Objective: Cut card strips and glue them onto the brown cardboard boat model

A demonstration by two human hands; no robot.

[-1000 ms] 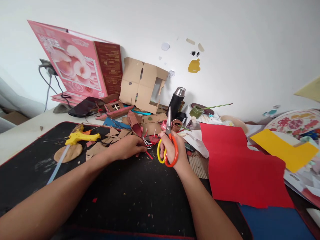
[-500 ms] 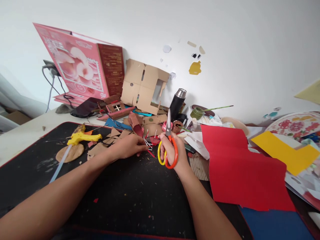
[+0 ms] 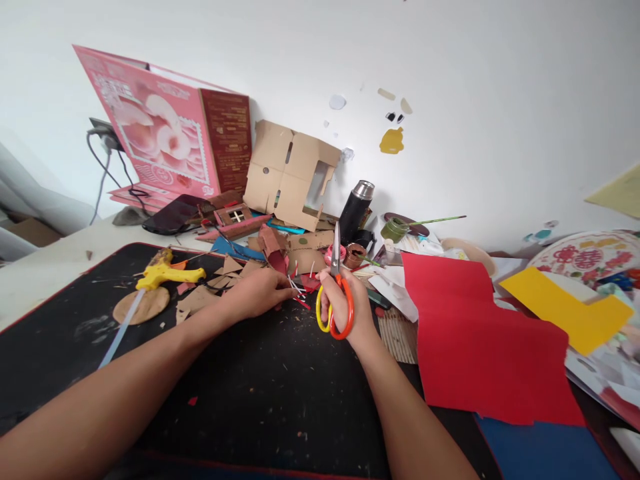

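My right hand point(image 3: 343, 303) is wrapped round a pair of scissors point(image 3: 336, 257) with one yellow and one orange-red handle. The blades point up and away, and look closed together. On the other side, my left hand point(image 3: 263, 292) is low over the black mat point(image 3: 280, 393), its fingers curled and pressed together. The fingertips are at a small pile of thin white and red strips point(image 3: 300, 288). Whether a strip is between them is hidden. Cardboard scraps point(image 3: 196, 301) lie beside the left wrist, and a red piece point(image 3: 309, 283) lies between the hands.
A yellow glue gun point(image 3: 170, 272) lies on the left by a round tan disc point(image 3: 150, 305). Behind stand a cut cardboard panel point(image 3: 273, 167), a pink box point(image 3: 160, 127) and a black thermos point(image 3: 355, 213). Red sheet point(image 3: 480, 347) and yellow sheet point(image 3: 560, 300) are at right.
The view has shifted slightly. Both hands stay in nearly the same place, and the scissors are still in my right hand.
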